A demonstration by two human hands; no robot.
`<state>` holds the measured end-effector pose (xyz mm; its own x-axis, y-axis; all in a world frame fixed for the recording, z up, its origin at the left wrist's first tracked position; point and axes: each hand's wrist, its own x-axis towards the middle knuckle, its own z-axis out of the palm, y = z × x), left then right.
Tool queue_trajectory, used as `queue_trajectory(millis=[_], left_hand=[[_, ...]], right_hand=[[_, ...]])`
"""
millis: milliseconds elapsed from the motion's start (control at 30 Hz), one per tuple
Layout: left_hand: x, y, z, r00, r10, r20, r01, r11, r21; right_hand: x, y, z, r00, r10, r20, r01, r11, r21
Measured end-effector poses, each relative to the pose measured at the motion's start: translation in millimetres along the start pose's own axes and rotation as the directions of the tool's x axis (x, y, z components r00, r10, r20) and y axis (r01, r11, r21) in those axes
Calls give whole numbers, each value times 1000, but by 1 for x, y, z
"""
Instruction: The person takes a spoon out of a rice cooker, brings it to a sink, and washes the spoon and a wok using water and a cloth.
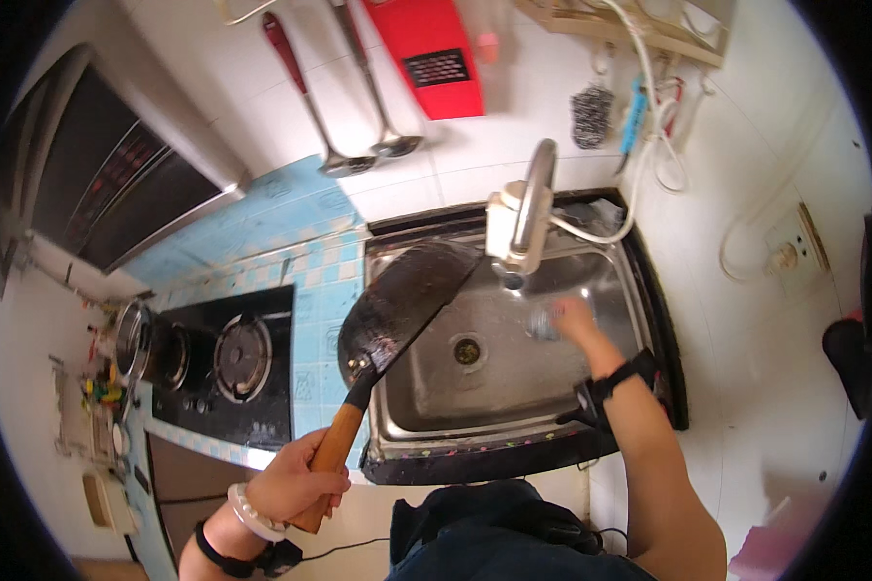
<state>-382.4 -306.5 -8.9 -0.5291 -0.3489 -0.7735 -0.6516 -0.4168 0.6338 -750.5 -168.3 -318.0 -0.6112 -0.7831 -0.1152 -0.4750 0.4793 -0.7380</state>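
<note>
My left hand (309,476) is closed around the wooden handle of a dark wok (414,298). The wok is tilted on its side over the left part of a stainless steel sink (436,396), its outside facing up and left. Over the right half of the basin is my right hand (575,319), fingers curled against a blurred, pale, roundish thing (545,322), perhaps a wire scrubber. To the left of that hand, a faucet (534,210) with a white body reaches over the basin. The drain (467,351) shows between the wok and my right hand.
A black gas stove (276,407) with a pot (132,338) lies left of the sink. Two metal ladles (345,165) (396,145) hang on the wall. A scouring pad (591,116) and a blue-handled tool (634,116) hang by a white hose (643,167). A dark rim borders the sink.
</note>
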Motion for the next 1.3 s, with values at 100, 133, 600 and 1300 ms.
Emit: queue_trajectory(millis=[100, 133, 600, 1300], left_hand=[[-10, 1, -15, 999, -36, -13, 36, 999, 3], [-14, 1, -21, 1000, -29, 0, 29, 999, 28], [-39, 3, -132, 972, 69, 223, -67, 998, -13], [-35, -90, -106, 838, 448, 311, -534, 560, 633]], right_hand=[[-42, -18, 67, 999, -17, -47, 18, 999, 28], [-52, -36, 77, 992, -2, 126, 2, 1000, -1], [-74, -248, 265, 885, -462, -57, 399, 816, -418], [-200, -366, 177, 680, -468, 565, -679, -110, 726]])
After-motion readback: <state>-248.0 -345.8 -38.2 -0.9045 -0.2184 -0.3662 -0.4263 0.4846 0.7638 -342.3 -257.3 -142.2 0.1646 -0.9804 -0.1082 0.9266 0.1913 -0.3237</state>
